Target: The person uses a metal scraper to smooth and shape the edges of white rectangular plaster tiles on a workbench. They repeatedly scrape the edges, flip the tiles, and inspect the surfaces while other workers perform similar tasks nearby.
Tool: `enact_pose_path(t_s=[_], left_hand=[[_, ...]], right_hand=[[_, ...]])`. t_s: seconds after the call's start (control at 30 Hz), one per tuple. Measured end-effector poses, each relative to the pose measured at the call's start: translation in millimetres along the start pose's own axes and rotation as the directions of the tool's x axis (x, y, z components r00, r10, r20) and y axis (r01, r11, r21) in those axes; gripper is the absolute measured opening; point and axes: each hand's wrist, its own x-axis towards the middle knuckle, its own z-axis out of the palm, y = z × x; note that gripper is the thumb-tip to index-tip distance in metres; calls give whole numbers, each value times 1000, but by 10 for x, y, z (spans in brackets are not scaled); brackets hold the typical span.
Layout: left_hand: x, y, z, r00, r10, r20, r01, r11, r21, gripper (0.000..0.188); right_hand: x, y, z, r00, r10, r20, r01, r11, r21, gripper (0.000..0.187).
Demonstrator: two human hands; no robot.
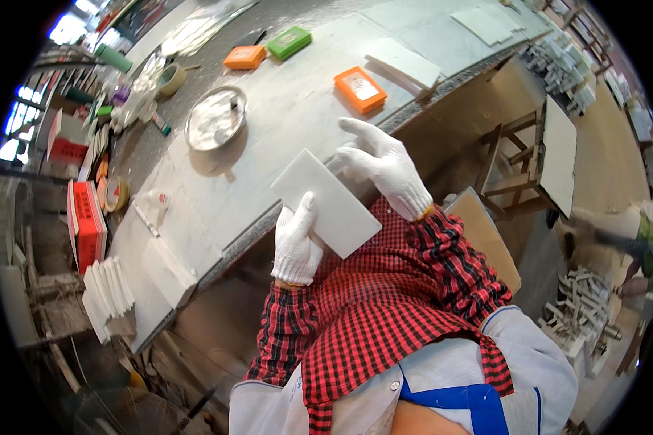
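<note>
My left hand [296, 243], in a white knitted glove, grips a flat white rectangular slab [334, 204], its thumb lying on the upper face. The slab is tilted over my lap, just off the bench's front edge. My right hand [384, 163], gloved the same way, is raised beside the slab's far right side with thumb and fingers apart and nothing in it. Closest to that hand on the bench lies an orange block [360, 90] with a whitish patch on top.
The long bench [283, 101] carries a round metal bowl of white powder [215, 119], an orange block [244, 57], a green block [289, 43] and white slabs [403, 64]. Stacked white pieces [109, 291] and a red box [87, 223] stand left. A wooden stool [533, 156] stands right.
</note>
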Motion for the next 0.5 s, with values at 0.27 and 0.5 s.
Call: enact_pose_path(t_s=[0.27, 0.5], left_hand=[[7, 14, -108, 999, 20, -44, -23, 997, -70, 37], [-25, -21, -363, 995, 99, -16, -98, 995, 33, 40]], right_hand=[[-254, 223, 167, 977, 214, 15, -215, 976, 48, 45], [-259, 167, 283, 992, 117, 38, -113, 991, -74, 37]])
